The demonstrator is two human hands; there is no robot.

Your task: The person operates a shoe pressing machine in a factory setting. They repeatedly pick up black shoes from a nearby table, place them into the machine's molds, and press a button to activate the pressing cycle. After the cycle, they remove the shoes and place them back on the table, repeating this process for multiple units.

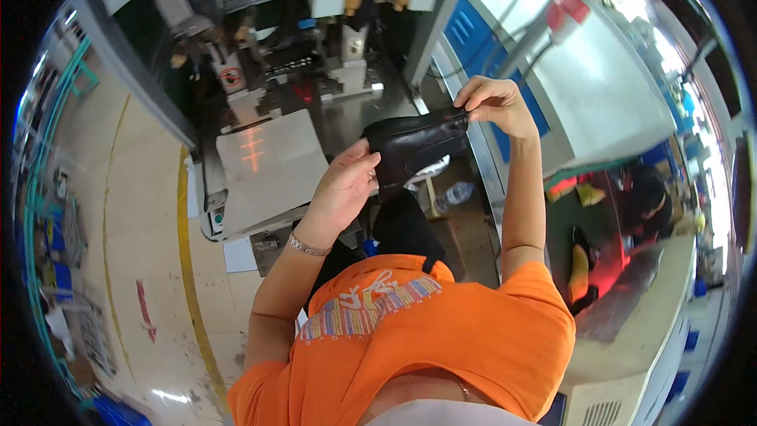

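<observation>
Workshop floor (150,213): pale, lined in yellow, out to the left of the left hand (347,181).
Left hand: thumb and fingers hold one end of the glossy black piece (418,146) (a metal bracelet (309,245) circles this wrist).
Right hand (497,106): thumb and fingertips pinch its other end.
Black piece: raised between both hands.
Pale panel (272,166): just left of the left hand, crossed by red light.
Metal fixtures (351,71): beyond the left hand.
White casing (607,79): right of the right hand.
</observation>
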